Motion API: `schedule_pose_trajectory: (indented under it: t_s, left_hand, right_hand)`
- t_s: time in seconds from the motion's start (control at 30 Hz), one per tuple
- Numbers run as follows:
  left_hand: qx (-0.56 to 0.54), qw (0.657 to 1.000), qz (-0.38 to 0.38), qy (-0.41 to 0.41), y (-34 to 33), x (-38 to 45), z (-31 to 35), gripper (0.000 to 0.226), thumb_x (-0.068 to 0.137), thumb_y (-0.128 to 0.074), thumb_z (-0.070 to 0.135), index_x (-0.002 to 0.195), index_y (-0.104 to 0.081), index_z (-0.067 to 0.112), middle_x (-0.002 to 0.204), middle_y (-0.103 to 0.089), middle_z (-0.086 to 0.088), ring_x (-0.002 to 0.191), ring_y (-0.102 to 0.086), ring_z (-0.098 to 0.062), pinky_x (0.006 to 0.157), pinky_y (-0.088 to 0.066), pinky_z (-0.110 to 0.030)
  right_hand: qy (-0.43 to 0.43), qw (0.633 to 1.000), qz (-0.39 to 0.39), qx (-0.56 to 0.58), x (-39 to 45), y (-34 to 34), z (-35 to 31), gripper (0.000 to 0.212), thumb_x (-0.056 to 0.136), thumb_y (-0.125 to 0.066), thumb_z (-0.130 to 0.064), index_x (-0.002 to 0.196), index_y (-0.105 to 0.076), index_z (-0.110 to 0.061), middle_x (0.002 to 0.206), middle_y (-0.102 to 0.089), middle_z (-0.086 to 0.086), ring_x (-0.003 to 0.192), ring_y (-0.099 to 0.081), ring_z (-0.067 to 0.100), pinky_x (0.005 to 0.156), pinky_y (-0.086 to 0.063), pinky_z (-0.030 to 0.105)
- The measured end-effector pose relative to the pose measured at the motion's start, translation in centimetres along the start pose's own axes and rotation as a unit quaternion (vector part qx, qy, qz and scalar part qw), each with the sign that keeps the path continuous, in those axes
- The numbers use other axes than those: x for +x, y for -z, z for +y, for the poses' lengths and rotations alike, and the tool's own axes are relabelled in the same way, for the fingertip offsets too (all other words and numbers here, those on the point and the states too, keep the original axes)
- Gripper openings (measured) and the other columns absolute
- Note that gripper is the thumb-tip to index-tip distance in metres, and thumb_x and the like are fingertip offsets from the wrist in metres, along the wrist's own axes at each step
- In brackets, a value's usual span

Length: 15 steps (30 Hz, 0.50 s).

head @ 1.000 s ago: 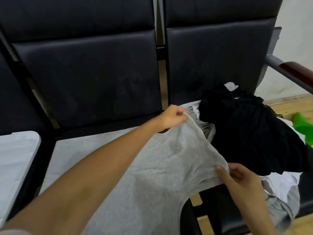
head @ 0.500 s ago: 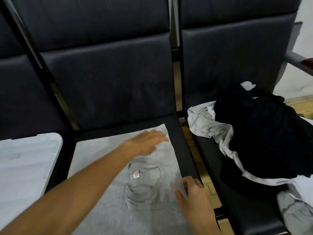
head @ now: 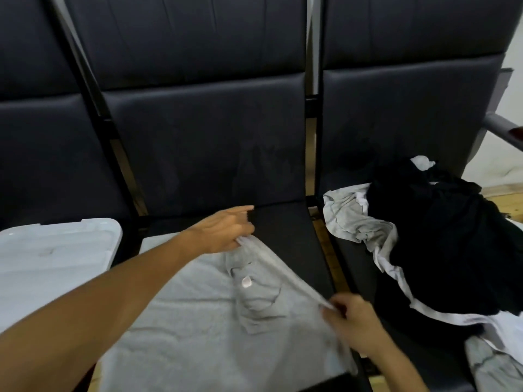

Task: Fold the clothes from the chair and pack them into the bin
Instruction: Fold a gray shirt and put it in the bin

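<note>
A view from above of a row of dark padded chairs, with two bare arms reaching in from the bottom of the frame. A grey T-shirt [head: 203, 315] lies spread flat on the seat of the middle chair [head: 285, 239], its neckline and a small white label [head: 246, 282] facing up. The left hand [head: 223, 233] reaches across the shirt to its far edge; its thumb and curled fingers [head: 239, 242] pinch the cloth at the shoulder, while the index finger sticks out straight toward the chair back. The right hand [head: 353, 323] is nearer the camera, at the right edge of the shirt; its fingers [head: 336, 302] are curled in and pinch the same edge of fabric. Between the two hands the shirt's edge is pulled into a taut, slightly raised line running diagonally, with the rest of the shirt lying on the seat to the left of and below that line. The strip of bare black seat lies just to the right of it. On the chair to the right [head: 396, 137] sits a loose pile of clothes [head: 441, 236]: a large black garment on top, crumpled grey and white cloth showing beneath and around it, well apart from the spread shirt. At the left, on the next seat, is a pale plastic bin [head: 53, 256], of which only the flat white top surface shows, just beside the shirt's left edge.
</note>
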<state>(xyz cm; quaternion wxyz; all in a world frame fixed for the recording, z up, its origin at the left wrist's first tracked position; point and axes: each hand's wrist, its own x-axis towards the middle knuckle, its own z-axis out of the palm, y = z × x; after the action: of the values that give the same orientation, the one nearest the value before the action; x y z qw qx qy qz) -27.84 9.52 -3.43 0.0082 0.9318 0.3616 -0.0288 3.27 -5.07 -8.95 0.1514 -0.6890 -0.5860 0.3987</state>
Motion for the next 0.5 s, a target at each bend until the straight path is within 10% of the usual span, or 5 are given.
schedule_pose_trajectory:
  t_s: [0.1,0.17,0.3,0.5]
  left_hand:
    - [-0.089,0.989,0.060,0.105,4.2,-4.3,-0.3,0.008,0.095,-0.056,0.023,0.088,-0.054,0.022,0.083,-0.062,0.002,0.084,-0.060,-0.012,0.084,-0.050,-0.028]
    - [-0.121,0.976,0.099,0.151,7.1,-7.4,-0.5,0.008,0.093,-0.059,0.032,0.092,-0.056,0.025,0.070,-0.060,0.006,0.061,-0.057,-0.009,0.059,-0.050,-0.033]
    - [-0.181,0.949,0.144,0.214,12.7,-13.7,-0.4,0.052,0.084,-0.047,0.075,0.082,-0.066,0.027,0.063,-0.062,0.009,0.059,-0.060,-0.009,0.054,-0.049,-0.026]
    - [-0.207,0.926,0.163,0.270,22.4,-22.7,3.2,0.043,0.073,-0.064,0.065,0.068,-0.070,0.022,0.064,-0.064,0.004,0.055,-0.058,-0.014,0.051,-0.047,-0.028]
  right_hand:
    - [0.099,0.995,0.004,-0.023,1.2,4.6,-3.6,0.027,0.090,-0.067,-0.015,0.068,-0.058,-0.028,0.059,-0.059,-0.007,0.052,-0.053,-0.001,0.053,-0.041,0.019]
    - [0.170,0.984,0.030,-0.036,1.3,7.3,-6.8,0.027,0.094,-0.064,-0.016,0.071,-0.057,-0.028,0.061,-0.059,-0.008,0.056,-0.053,0.001,0.056,-0.042,0.019]
    - [0.293,0.953,0.060,-0.055,-1.2,11.9,-14.2,0.014,0.097,-0.059,-0.029,0.084,-0.062,-0.029,0.071,-0.063,-0.008,0.066,-0.060,0.007,0.059,-0.045,0.020]
    - [0.359,0.929,0.035,-0.078,-8.7,17.0,-23.3,0.011,0.089,-0.070,-0.031,0.079,-0.072,-0.034,0.077,-0.070,-0.013,0.072,-0.065,0.002,0.062,-0.047,0.012]
